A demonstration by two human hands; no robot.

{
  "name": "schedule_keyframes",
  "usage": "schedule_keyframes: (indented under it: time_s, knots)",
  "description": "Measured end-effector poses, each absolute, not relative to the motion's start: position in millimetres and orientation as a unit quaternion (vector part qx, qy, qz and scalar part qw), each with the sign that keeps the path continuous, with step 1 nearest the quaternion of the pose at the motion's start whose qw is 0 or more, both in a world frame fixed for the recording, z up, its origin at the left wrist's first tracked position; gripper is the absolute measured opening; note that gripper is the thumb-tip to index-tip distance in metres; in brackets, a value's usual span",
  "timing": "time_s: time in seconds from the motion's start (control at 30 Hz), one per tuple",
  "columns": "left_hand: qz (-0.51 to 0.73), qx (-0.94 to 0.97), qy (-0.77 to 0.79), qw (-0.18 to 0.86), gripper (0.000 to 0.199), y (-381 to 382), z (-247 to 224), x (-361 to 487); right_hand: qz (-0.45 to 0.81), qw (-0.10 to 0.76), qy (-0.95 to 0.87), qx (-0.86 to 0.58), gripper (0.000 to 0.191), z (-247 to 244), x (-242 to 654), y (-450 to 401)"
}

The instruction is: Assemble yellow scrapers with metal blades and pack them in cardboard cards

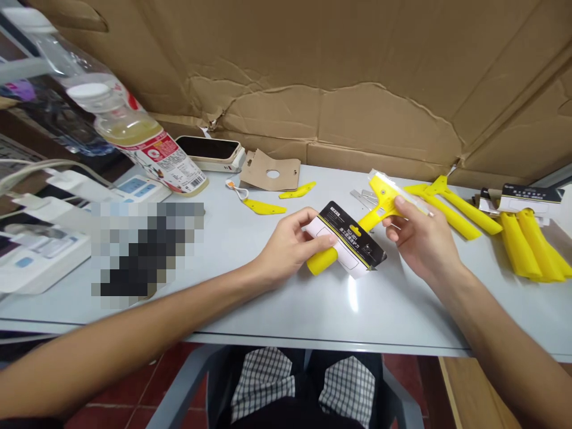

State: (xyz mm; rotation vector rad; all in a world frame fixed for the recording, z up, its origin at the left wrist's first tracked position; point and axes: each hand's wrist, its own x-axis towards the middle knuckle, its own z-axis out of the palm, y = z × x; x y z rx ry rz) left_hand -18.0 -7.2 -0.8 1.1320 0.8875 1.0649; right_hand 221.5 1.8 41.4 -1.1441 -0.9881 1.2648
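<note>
A yellow scraper (379,208) is held slantwise above the table by both hands. My right hand (417,229) grips it near its wide head, which has a clear cover along the edge. Around the handle sits a black and white packaging card (353,238), with the yellow handle end sticking out below it. My left hand (297,241) pinches the card and handle, thumb on top. Behind the scraper lie some thin metal blades (361,198). Two curved yellow plastic pieces (264,207) rest farther left.
More yellow scrapers (460,211) and yellow handles (529,244) lie at the right beside packaging cards (531,195). Along the back are a brown cardboard piece (270,170) and a phone (208,149). A drink bottle (152,146) and power strips (44,250) occupy the left; a cardboard wall (313,71) closes the back.
</note>
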Motion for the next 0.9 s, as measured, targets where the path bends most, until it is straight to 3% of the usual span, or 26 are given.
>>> schedule_keyframes:
  time_s: [0.17, 0.37, 0.5, 0.6, 0.73, 0.9]
  knots:
    - [0.467, 0.489, 0.391, 0.625, 0.038, -10, 0, -18, 0.532, 0.546, -0.407, -0.504, 0.036, 36, 221, 0]
    - [0.468, 0.479, 0.394, 0.630, 0.040, -9, -1, -19, 0.543, 0.471, -0.489, -0.494, 0.037, 17, 211, -8]
    - [0.480, 0.430, 0.377, 0.665, 0.062, -8, -1, -19, 0.497, 0.444, -0.558, -0.495, 0.027, 17, 207, -9]
    - [0.466, 0.407, 0.367, 0.695, 0.077, -8, 2, -17, 0.470, 0.416, -0.603, -0.492, 0.031, 24, 206, -11]
    - [0.476, 0.376, 0.371, 0.703, 0.059, -7, 6, -14, 0.480, 0.393, -0.627, -0.471, 0.037, 25, 202, -12]
    - [0.537, 0.306, 0.382, 0.687, 0.037, 2, 9, -14, 0.634, 0.445, -0.453, -0.441, 0.047, 15, 201, -10]
